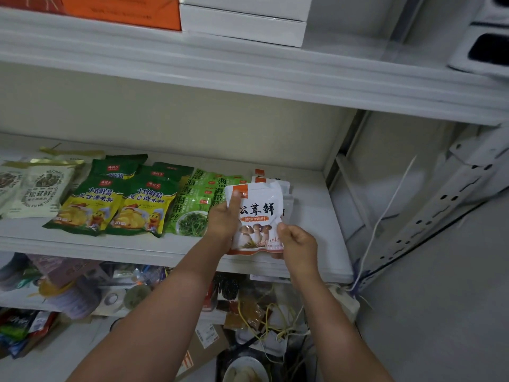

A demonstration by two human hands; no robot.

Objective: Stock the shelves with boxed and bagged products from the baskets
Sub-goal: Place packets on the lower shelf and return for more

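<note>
White plastic pouch with mushroom picture and orange trim (259, 216) is held by both hands over the right end of the white metal middle shelf (110, 245), near its front lip, face toward camera; left hand (223, 220) grips the pouch's left edge, thumb flat on the top corner, other fingers hidden behind; right hand (298, 241) pinches the lower right edge, thumb on front, fingers curled under; matching white pouches (275, 181) lie further back on the shelf's right end; light green kelp bags (192, 205) mid-shelf; green-and-yellow seasoning bags (110, 208) left of centre; cream pouches (41, 191) at the shelf's left end; orange box (124, 11) and white boxes (242, 26) above the shelf.
</note>
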